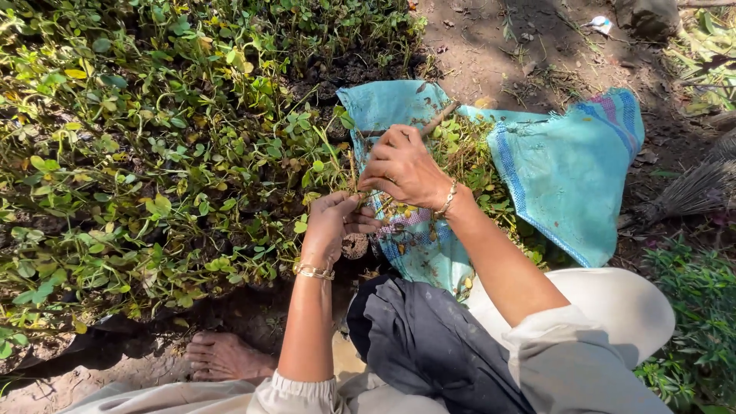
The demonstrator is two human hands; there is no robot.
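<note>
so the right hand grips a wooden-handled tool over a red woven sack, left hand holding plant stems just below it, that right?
Not quite: the woven sack is turquoise blue, not red, as the head view shows. The rest holds: the right hand grips a wooden-handled tool over it, and the left hand holds plant stems just below.

Two hands (402, 169), two bracelets (315, 271), one woven sack (567, 169), one bare foot (222, 356).

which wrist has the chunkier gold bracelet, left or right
The left hand. Its gold bracelet is a wide band lying flat across the wrist, while the right hand wears only a thin chain bracelet.
</note>
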